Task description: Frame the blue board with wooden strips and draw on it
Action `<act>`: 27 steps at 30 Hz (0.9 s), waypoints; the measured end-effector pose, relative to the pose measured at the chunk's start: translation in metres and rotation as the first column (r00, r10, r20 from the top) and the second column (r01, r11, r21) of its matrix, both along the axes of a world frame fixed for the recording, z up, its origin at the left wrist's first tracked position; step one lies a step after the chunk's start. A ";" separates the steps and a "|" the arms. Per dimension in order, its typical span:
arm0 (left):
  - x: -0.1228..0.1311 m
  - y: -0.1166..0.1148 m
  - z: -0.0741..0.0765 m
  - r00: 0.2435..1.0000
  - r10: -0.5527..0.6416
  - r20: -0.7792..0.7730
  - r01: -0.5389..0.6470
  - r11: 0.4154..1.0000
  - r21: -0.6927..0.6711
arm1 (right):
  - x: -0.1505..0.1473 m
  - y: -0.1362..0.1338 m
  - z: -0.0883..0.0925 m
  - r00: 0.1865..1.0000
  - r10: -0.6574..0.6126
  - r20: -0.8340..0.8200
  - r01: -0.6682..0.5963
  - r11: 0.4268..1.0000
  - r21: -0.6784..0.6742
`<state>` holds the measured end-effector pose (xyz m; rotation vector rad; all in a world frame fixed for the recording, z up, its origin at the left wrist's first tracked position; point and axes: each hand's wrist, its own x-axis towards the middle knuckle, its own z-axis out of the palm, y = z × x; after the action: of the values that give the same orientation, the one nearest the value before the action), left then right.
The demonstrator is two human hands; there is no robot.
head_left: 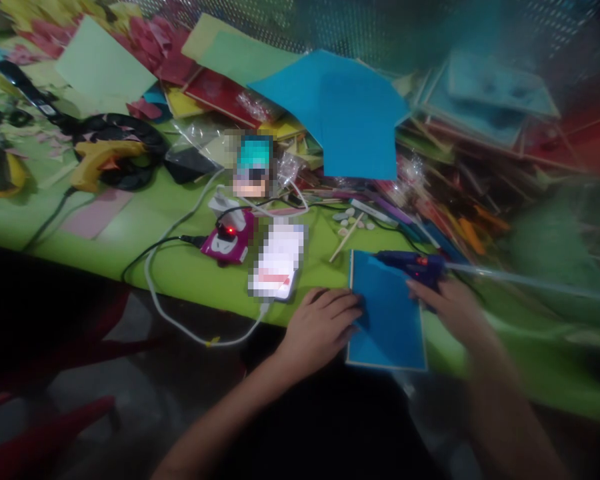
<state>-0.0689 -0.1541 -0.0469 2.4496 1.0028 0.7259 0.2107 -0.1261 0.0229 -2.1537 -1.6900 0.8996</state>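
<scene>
A blue rectangular card panel (393, 333) with pale strips along its edges lies at the front edge of the green table. My left hand (325, 323) grips the panel's left edge, fingers bent over it and the thumb out of sight. In my right hand (453, 303) is a dark blue glue gun (420, 265) with small red lights. Its nozzle points left, over the panel's top edge. A long clear glue stick (520, 279) sticks out of the gun's back. Just beyond the panel lies a thin wooden stick (347, 238).
A phone (279, 260) on a white cable and a purple power strip (229, 239) lie left of the panel. Farther left are a yellow glue gun (93, 160) and a black pan (150, 137). Blue paper sheets (357, 120) top a heap of craft scraps behind.
</scene>
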 end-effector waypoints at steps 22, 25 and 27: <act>0.000 0.000 0.000 1.000 0.007 0.019 -0.008 1.000 0.015 | 0.003 -0.005 0.008 0.980 -0.117 -0.160 0.126 0.991 0.046; 0.000 0.000 -0.001 1.000 0.006 0.019 -0.006 1.000 0.015 | -0.002 -0.003 0.012 0.963 -0.136 -0.233 0.147 0.989 0.030; 0.000 0.000 -0.001 1.000 0.005 0.018 -0.005 1.000 0.006 | -0.004 -0.002 0.012 0.961 -0.126 -0.247 0.131 0.991 0.006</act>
<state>-0.0692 -0.1543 -0.0476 2.4427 1.0021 0.7522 0.2071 -0.1278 0.0348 -2.0141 -1.4174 1.0564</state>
